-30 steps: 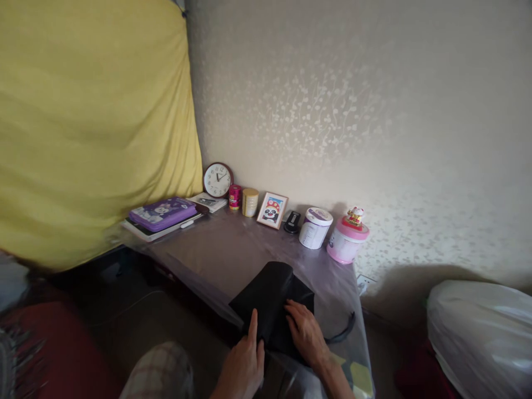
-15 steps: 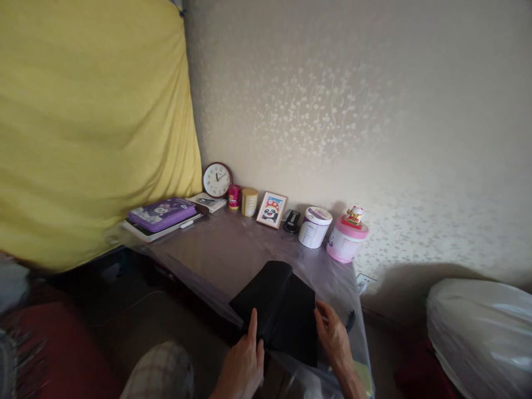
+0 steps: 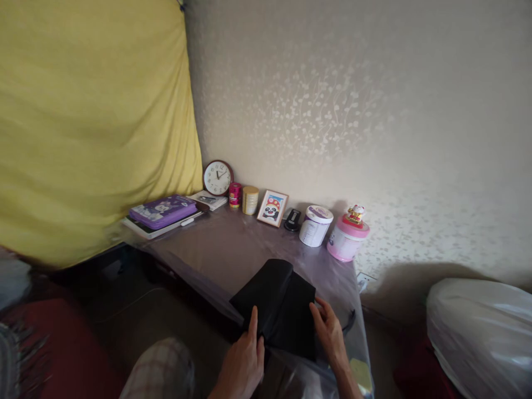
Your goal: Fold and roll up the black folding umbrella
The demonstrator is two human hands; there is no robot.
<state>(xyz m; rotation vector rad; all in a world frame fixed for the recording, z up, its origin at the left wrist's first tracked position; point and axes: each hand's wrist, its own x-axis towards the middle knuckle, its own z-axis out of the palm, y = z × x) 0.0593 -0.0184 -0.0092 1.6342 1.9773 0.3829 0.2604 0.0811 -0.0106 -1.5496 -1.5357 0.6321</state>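
Observation:
A black, soft-looking folded sheet (image 3: 291,316) with a raised crease down its middle lies spread at the table's near edge; I cannot tell whether it is cloth or a cover. My left hand (image 3: 243,357) grips its near left edge, with the index finger straight along the top and the other fingers curled, partly hidden. On the right edge, my right hand (image 3: 329,327) pinches the sheet, thumb on top and fingertips beside the border. A dark strap-like thing (image 3: 349,321) lies just right of that hand.
Along the wall stand a clock (image 3: 218,177), a pink can (image 3: 235,195), a yellow-lidded jar (image 3: 250,200), a panda picture frame (image 3: 272,208), a white tub (image 3: 316,227) and a pink tub (image 3: 347,241) bearing a figurine. A purple case (image 3: 163,211) lies at left on the plastic-covered table (image 3: 199,244).
My right hand has shifted slightly up and left, its thumb now further onto the black sheet, whose right part sits a little higher. My left hand stays almost in place.

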